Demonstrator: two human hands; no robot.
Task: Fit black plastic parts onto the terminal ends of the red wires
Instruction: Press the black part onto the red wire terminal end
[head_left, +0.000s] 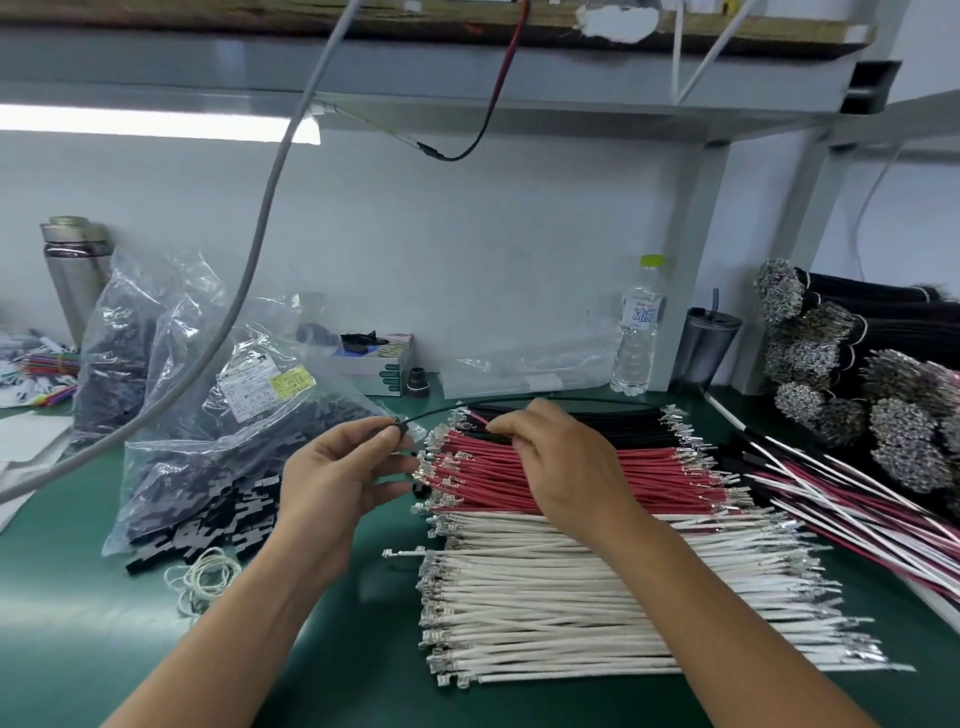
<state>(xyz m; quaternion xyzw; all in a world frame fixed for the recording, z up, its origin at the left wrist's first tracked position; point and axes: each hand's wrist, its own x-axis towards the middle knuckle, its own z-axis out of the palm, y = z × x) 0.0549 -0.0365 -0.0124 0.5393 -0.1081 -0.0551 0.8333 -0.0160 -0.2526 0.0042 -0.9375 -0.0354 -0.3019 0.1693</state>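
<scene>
Head view: on the green counter (78, 649), a pile of red wires (545, 475) lies between black wires behind and white ones in front. Left of the pile, a clear bag (208, 441) spills black plastic parts. Right hand (558, 462) pinches one red wire at the pile; left hand (337, 473) pinches a small black part (on a black lead). A tug could drag neighbouring terminals along.

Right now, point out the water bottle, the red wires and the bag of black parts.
water bottle (638, 332): head view, on its label.
red wires (644, 478): head view, middle of the bundle.
bag of black parts (208, 467): head view, on the clear plastic front.
</scene>
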